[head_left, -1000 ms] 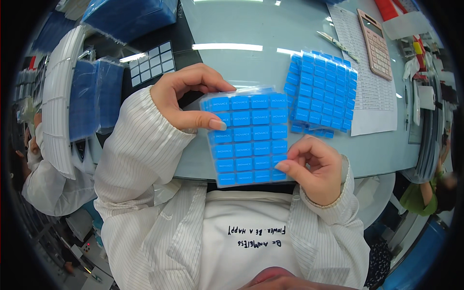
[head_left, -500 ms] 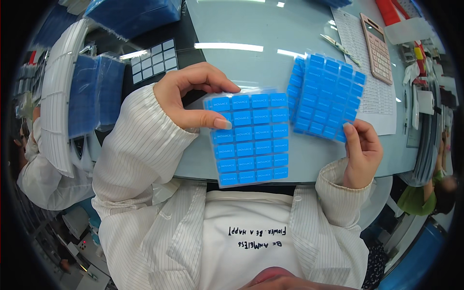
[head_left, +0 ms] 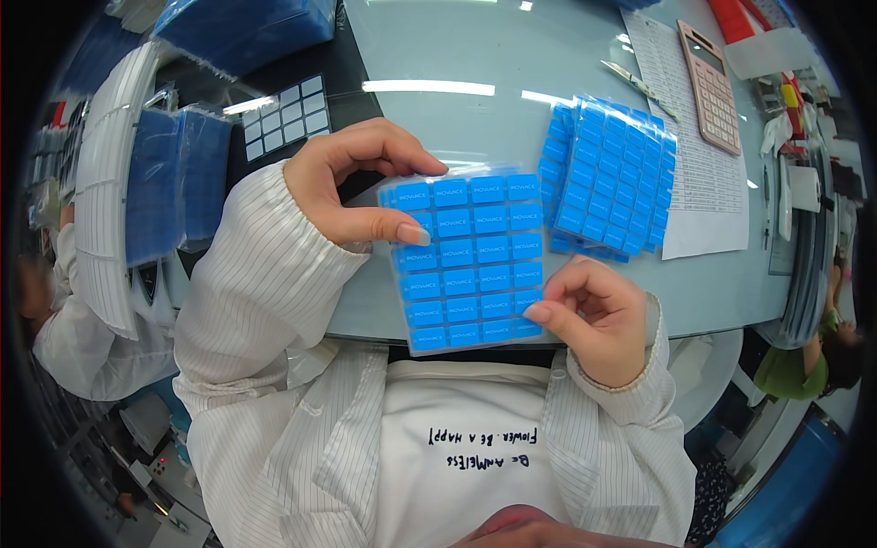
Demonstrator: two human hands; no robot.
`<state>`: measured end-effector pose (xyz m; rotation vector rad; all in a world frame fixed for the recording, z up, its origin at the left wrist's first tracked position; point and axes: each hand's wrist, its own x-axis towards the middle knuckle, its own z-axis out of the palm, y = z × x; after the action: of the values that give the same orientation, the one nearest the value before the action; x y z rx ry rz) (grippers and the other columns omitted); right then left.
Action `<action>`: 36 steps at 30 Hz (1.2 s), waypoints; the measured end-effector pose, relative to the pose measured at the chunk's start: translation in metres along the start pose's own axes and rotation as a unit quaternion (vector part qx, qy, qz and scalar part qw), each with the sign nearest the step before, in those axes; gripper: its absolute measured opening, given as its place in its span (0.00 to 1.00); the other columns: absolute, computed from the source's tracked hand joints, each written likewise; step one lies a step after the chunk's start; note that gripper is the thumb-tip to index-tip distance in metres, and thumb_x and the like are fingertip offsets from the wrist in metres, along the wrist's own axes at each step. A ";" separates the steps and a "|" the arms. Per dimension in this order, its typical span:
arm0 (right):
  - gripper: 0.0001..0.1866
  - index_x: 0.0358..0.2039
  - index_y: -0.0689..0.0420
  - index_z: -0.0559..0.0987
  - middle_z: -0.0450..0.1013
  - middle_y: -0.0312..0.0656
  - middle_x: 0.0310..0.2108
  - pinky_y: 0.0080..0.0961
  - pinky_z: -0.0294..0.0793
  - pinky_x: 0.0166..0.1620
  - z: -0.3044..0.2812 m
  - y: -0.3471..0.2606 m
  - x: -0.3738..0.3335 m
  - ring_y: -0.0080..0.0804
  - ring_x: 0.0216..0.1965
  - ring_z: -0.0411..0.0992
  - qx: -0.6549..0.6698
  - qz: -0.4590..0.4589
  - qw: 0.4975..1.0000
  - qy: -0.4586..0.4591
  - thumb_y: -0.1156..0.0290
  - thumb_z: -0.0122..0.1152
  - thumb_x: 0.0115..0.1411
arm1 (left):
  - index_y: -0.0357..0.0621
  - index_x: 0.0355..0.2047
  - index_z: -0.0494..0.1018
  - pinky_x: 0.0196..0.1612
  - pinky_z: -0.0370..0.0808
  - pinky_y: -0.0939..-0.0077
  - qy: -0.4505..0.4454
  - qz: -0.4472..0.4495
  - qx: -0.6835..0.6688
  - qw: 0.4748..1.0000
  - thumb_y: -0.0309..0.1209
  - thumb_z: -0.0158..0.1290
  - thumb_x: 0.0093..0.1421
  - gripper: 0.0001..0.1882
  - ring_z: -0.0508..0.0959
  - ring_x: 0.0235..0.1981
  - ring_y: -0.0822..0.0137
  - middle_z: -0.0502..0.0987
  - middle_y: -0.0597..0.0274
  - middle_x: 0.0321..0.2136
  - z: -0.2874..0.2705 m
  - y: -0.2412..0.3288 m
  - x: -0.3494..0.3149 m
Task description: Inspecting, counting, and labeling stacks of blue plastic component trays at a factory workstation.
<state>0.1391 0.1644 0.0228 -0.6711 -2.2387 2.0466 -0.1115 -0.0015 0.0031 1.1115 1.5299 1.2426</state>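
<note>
A thin stack of clear sheets with rows of blue rectangular stickers (head_left: 472, 248) is held up at the near edge of the table. My left hand (head_left: 361, 187) grips its upper left side, thumb on top and fingers behind. At the lower right corner, the thumb and bent fingers of my right hand (head_left: 598, 320) pinch the sheet edge. How many sheets that pinch takes in cannot be made out. Just beyond my right hand lies a loose, fanned pile of similar blue sticker sheets (head_left: 618, 173).
A pink calculator (head_left: 709, 84) and a printed paper (head_left: 708, 219) lie at the right, with tweezers (head_left: 637, 89) by the paper. Silver-grey square stickers (head_left: 286, 117) rest on a black mat at the left. Blue plastic-wrapped stacks (head_left: 247, 35) stand behind; white trays (head_left: 110, 192) line the far left.
My right hand has let a sheet go onto the pile at the right and come back to the lower right corner of the held stack. My left hand keeps its grip.
</note>
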 end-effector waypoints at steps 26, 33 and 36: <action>0.10 0.26 0.61 0.75 0.66 0.29 0.21 0.10 0.54 0.22 0.005 0.004 0.001 0.10 0.20 0.58 -0.032 -0.022 0.999 0.013 0.77 0.71 0.47 | 0.40 0.42 0.75 0.54 0.69 0.66 -0.010 -0.011 -0.030 0.999 0.33 0.71 0.39 0.28 0.76 0.44 0.63 0.77 0.58 0.38 -0.002 -0.001 0.000; 0.03 0.29 0.63 0.75 0.68 0.31 0.24 0.10 0.54 0.21 0.000 -0.003 -0.003 0.11 0.18 0.58 0.188 0.119 0.975 -0.014 0.78 0.61 0.56 | 0.38 0.41 0.75 0.49 0.72 0.65 -0.003 -0.017 -0.029 0.999 0.31 0.70 0.40 0.27 0.75 0.41 0.62 0.74 0.56 0.39 0.001 -0.001 0.000; 0.04 0.30 0.63 0.75 0.67 0.28 0.23 0.10 0.54 0.21 -0.006 -0.006 -0.004 0.10 0.18 0.57 0.135 0.094 0.986 0.017 0.77 0.60 0.57 | 0.37 0.42 0.74 0.49 0.72 0.65 0.006 -0.018 0.012 1.000 0.30 0.69 0.41 0.26 0.75 0.42 0.62 0.74 0.56 0.39 0.001 0.000 -0.001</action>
<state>0.1433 0.1681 0.0300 -0.9100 -1.8915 2.3456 -0.1100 -0.0022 0.0031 1.0899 1.5698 1.2113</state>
